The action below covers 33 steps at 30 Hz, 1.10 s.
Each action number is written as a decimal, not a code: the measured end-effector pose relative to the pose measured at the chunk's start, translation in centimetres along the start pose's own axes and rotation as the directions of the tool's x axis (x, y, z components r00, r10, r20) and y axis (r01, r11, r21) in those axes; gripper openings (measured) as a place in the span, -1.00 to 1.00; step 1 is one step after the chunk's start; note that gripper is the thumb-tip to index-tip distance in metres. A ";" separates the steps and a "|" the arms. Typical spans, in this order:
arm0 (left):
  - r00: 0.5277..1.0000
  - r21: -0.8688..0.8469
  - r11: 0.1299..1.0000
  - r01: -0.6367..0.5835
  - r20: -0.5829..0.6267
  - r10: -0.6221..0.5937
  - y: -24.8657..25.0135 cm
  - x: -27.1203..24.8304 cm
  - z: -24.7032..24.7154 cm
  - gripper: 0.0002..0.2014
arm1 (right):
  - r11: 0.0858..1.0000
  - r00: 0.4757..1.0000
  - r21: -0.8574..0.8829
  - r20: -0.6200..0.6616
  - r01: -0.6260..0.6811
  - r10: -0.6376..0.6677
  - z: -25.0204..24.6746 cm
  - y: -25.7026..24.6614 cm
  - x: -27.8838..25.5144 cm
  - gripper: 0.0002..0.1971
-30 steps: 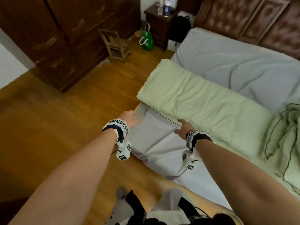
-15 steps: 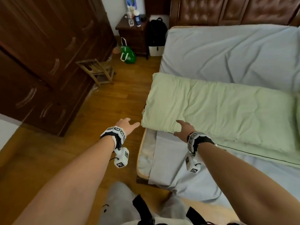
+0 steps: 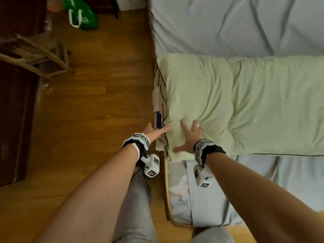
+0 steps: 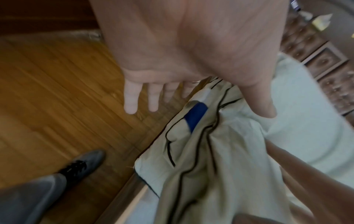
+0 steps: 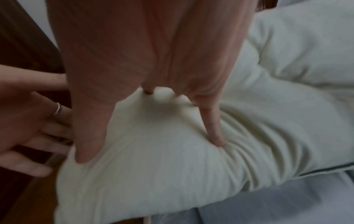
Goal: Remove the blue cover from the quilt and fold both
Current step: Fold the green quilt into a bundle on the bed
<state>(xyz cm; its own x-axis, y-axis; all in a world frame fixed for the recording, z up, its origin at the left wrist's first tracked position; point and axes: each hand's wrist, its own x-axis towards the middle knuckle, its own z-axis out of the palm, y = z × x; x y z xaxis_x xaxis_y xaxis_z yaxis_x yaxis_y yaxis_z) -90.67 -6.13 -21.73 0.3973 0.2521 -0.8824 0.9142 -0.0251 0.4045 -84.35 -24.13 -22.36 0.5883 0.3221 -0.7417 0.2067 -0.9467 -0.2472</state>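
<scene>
A pale green quilt (image 3: 245, 102) lies folded in a long band across the bed. My right hand (image 3: 189, 137) presses flat on top of its left end, fingers spread and sinking into the padding (image 5: 172, 166). My left hand (image 3: 152, 132) is at the quilt's left edge with straight fingers, thumb against the layered edge (image 4: 220, 159), holding nothing. That edge shows dark piping and a blue tag (image 4: 196, 115). A pale blue cloth (image 3: 210, 190) lies flat on the bed's near side, below the quilt.
The grey-blue bed sheet (image 3: 228, 23) stretches beyond the quilt. The bed's wooden edge (image 3: 167, 190) runs beside my grey trouser leg (image 3: 138, 207). On the wooden floor (image 3: 96, 102) at left stand a small wooden chair (image 3: 35, 55), a green bag (image 3: 82, 14) and a dark wardrobe (image 3: 14, 120).
Both hands moved forward to the quilt's left end. The right hand went from the near edge onto the top; the left went from beside the bed to the quilt's edge.
</scene>
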 end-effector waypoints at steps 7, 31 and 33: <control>0.970 -0.174 0.979 0.105 0.235 -0.062 -0.6 14.1 0.7 0.02 | 0.992 0.990 0.017 -0.050 -0.129 0.129 1.4 -0.1 10.0 0.27; 0.878 0.311 0.890 -0.333 -0.241 0.413 16.8 -19.6 19.4 -0.64 | 0.907 0.960 0.346 -0.221 0.240 -0.170 -12.1 18.1 -17.3 0.09; 0.861 0.376 0.857 -0.352 -0.231 0.454 18.4 -22.4 22.9 -0.70 | 0.904 0.954 0.353 -0.257 0.239 -0.152 -13.3 21.5 -19.8 0.08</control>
<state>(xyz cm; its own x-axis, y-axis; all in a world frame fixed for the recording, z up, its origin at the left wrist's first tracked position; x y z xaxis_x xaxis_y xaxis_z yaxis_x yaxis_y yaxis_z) -80.93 -34.38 -0.04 0.7387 0.4286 -0.5202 0.6740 -0.4737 0.5668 -81.21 -50.72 -4.69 0.7314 0.4529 -0.5098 0.0514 -0.7820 -0.6211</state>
